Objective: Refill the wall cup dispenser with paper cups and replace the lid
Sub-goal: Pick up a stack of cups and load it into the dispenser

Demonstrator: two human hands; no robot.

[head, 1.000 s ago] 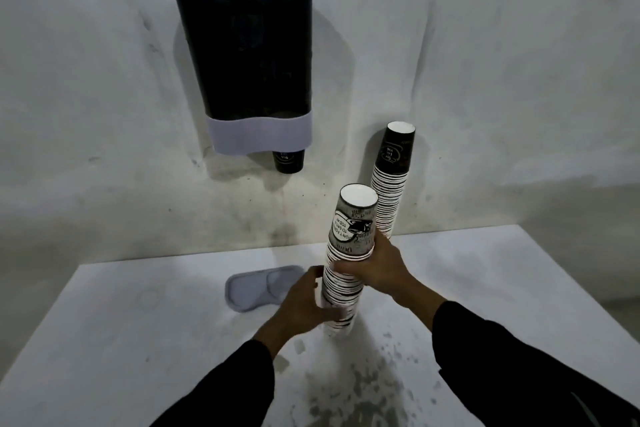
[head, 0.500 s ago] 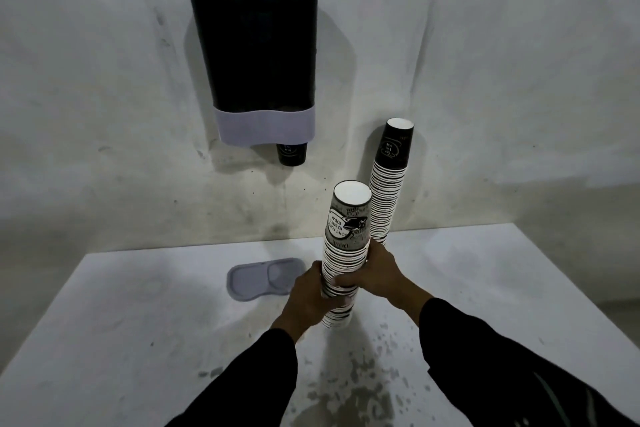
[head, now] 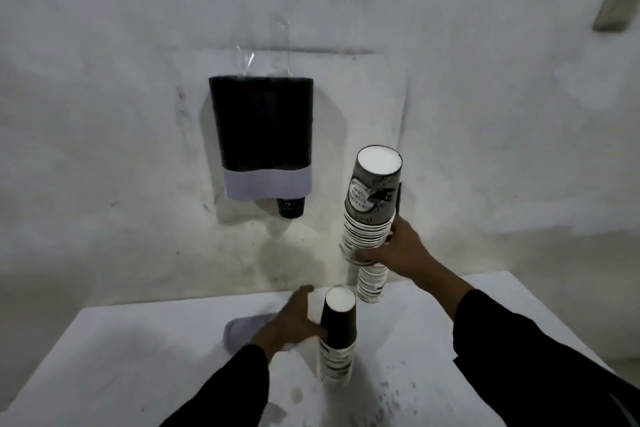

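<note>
The black wall dispenser has a pale grey band at its foot, and one black cup pokes out below it. The dispenser top has no lid on it. My right hand is shut on a stack of paper cups, held tilted in the air to the right of the dispenser. A short cup stack stands on the white table. My left hand lies against its left side, fingers apart and blurred. The grey lid lies flat on the table, partly hidden by that hand.
Another cup stack leans on the wall behind the lifted one, mostly hidden. Dark stains mark the table's near part. The table's right edge runs close to my right sleeve. A small grey block sits high on the wall at right.
The one stack held in both hands has split: my right hand lifted the upper part up and to the right, while the lower part stays on the table. My left hand loosened. The view tilted upward.
</note>
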